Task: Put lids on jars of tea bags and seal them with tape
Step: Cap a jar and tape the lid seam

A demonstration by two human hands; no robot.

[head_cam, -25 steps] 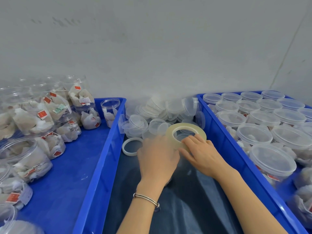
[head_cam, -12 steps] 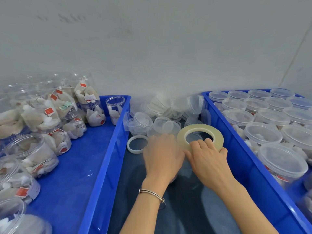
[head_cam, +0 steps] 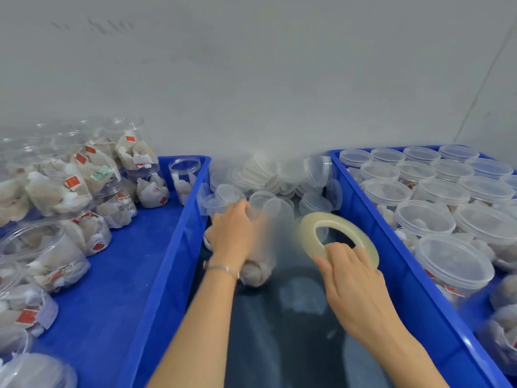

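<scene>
The left hand (head_cam: 237, 233) is gripping a clear jar of tea bags (head_cam: 256, 264) from above, fingers curled round it, the jar blurring and tilting between the two blue crates. The right hand (head_cam: 355, 284) is pinching the near edge of a roll of clear tape (head_cam: 340, 238), holding it tilted just right of the jar. If a strip is running between roll and jar, which I cannot make out, it could be snapping short or folding onto itself, leaving the seal loose. The jar is sitting directly under the left palm, near the pile of loose lids (head_cam: 279, 177); the roll is apart from it.
</scene>
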